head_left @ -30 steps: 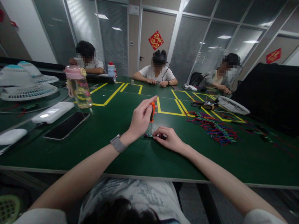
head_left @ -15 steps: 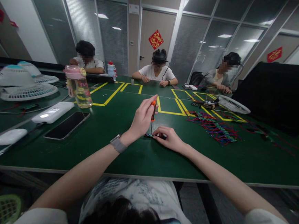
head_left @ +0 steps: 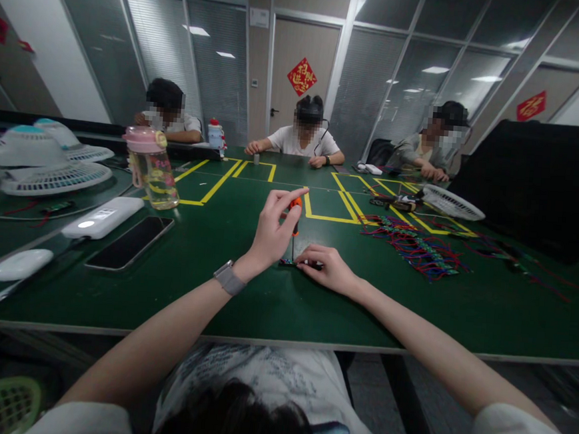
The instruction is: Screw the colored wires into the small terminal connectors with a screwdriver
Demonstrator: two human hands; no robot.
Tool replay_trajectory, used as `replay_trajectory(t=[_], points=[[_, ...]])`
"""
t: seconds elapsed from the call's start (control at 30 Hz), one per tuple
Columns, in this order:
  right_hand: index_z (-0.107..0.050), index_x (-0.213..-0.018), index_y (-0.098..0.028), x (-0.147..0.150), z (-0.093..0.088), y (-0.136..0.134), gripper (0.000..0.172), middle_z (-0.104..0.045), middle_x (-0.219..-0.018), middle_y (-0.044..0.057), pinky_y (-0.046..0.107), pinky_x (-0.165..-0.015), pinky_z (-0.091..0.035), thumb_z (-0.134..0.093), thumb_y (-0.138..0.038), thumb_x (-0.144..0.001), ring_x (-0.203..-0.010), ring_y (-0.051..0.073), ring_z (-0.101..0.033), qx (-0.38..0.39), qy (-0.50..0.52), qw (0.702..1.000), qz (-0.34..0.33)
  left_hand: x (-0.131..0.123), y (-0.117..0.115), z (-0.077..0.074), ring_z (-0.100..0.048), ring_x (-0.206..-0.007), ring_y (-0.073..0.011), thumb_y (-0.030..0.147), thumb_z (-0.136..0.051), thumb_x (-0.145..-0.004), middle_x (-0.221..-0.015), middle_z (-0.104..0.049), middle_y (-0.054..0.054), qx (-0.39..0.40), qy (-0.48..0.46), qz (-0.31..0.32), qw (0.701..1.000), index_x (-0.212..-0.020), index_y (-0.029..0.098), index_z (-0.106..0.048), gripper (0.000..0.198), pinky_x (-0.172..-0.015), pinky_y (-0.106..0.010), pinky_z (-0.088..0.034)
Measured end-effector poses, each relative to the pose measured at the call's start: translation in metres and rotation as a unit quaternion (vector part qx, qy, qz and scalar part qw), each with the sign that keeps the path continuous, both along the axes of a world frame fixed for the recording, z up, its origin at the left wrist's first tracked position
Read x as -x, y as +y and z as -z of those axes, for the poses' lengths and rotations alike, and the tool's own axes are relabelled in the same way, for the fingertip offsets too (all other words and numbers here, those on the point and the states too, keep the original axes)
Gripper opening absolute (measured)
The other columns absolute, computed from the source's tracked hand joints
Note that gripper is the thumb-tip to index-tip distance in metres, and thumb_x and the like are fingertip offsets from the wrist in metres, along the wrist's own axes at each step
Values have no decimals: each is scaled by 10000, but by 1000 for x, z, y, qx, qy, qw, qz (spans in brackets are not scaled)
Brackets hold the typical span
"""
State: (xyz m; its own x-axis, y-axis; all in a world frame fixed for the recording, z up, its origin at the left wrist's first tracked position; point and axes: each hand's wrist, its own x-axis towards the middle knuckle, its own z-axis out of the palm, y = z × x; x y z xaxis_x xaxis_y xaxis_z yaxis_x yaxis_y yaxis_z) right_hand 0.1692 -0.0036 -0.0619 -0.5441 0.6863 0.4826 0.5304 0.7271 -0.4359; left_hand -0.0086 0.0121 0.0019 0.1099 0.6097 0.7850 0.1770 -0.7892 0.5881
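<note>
An orange-and-black screwdriver point(head_left: 295, 225) stands upright in front of me, its thin shaft pointing down. My left hand point(head_left: 275, 226) grips its handle between thumb and fingers, with the index finger stretched over the top. The tip meets a small green circuit board point(head_left: 287, 263) that lies on the green table point(head_left: 262, 308). Just right of the shaft, my right hand point(head_left: 326, 268) rests on the table, thumb and fingertips pinched at the board's right end. Those fingers partly cover the board.
Wired circuit boards point(head_left: 420, 247) lie in a row to the right. On the left are a phone point(head_left: 130, 243), a white power strip point(head_left: 103, 217), a pink-lided bottle point(head_left: 153, 169) and white fans point(head_left: 55, 168). A black screen point(head_left: 537, 190) stands at right. Several people sit opposite.
The fingers of my left hand have shifted on the screwdriver handle, the index finger now reaching across its top. My right hand stays put. A person opposite has moved one hand towards a small grey object.
</note>
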Motion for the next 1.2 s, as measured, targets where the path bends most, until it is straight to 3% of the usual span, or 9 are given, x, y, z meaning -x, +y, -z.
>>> replay_trajectory(t=[0.17, 0.43, 0.63, 0.93, 1.1, 1.2], points=[[-733, -907, -187, -1, 0, 0, 172, -689, -876, 74, 268, -692, -518, -571, -241, -888, -773, 162, -642, -6, 3, 1000, -9, -1, 3, 2, -634, -862, -129, 229, -469, -932, -1109, -608, -72, 27, -31, 33, 999, -1239, 225, -581, 327, -669, -211, -536], [-739, -902, -182, 0, -1, 1, 172, -696, -868, 79, 283, -714, -518, -575, -234, -888, -783, 171, -649, -15, -3, 1000, -5, 0, 8, 5, -620, -871, -137, 244, -597, -864, -1077, -615, -68, 12, -56, -31, 998, -1145, 215, -635, 285, -637, -198, -544], [-740, -913, -185, 0, 0, 1, 178, -701, -872, 81, 291, -725, -522, -571, -239, -893, -786, 173, -652, -23, -11, 1000, -6, 2, 14, 6, -628, -838, -131, 231, -603, -854, -1073, -636, -78, 37, -78, -50, 995, -1112, 188, -639, 264, -640, -203, -542], [-738, -934, -187, -1, 0, 2, 182, -694, -881, 75, 284, -730, -520, -564, -212, -890, -794, 170, -651, -27, -30, 999, -2, 3, 6, 0, -622, -844, -136, 231, -632, -839, -1035, -620, -65, 26, -81, -59, 995, -1089, 188, -650, 254, -641, -212, -551], [-736, -937, -189, 0, -1, 1, 181, -696, -887, 73, 282, -730, -520, -562, -207, -890, -792, 168, -652, -22, -33, 999, 2, 5, 10, -4, -611, -847, -118, 285, -495, -930, -1084, -589, -64, 22, -135, -40, 990, -1192, 230, -585, 282, -678, -208, -557], [-737, -932, -181, 0, -2, 0, 178, -699, -880, 76, 282, -731, -522, -567, -205, -886, -791, 170, -655, -24, -35, 999, 4, 7, 13, -7, -592, -787, -105, 310, -397, -963, -1080, -573, -62, 33, -182, -33, 982, -1229, 243, -532, 306, -615, -191, -540]])
